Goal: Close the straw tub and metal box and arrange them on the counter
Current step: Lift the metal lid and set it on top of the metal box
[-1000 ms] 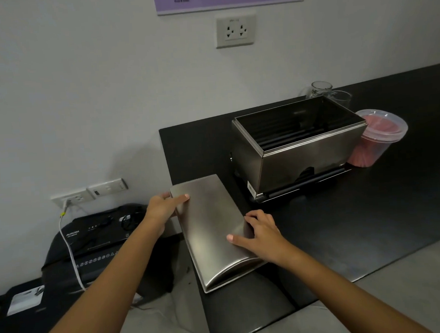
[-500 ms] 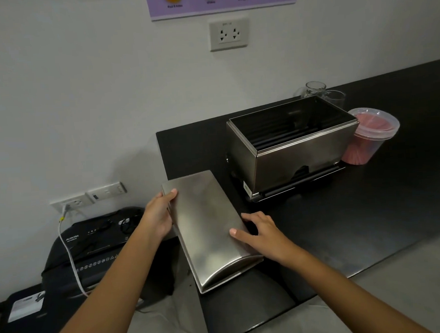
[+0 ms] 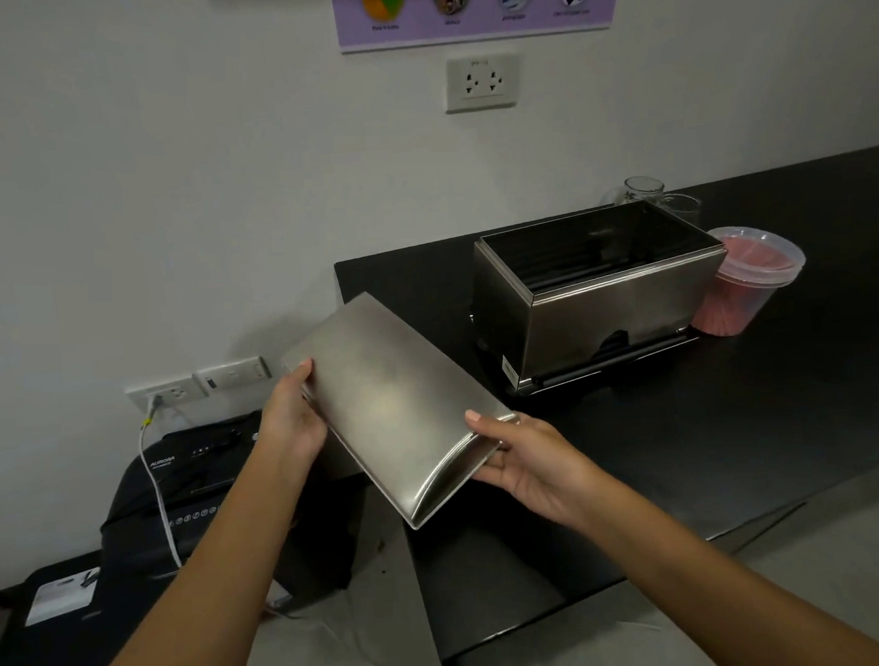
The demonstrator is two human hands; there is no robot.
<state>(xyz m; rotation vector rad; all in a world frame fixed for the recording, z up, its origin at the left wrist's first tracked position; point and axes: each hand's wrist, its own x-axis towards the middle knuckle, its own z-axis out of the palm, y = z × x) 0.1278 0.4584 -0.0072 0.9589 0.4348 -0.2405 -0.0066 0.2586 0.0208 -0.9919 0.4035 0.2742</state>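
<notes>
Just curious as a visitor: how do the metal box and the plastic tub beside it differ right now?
The metal box is shiny steel, rectangular and open on top; its lid is held in both hands. The straw tub is clear plastic, round, smaller, and already has its lid on. Both stand upright on the black counter.

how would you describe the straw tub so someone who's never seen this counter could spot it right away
Start at the long black counter against the white wall, then find the open metal box standing on it. The straw tub sits just to the right of that box: a round, clear plastic container with a lid on top, showing pink straws inside, unlike the empty clear glasses behind the box.
</notes>
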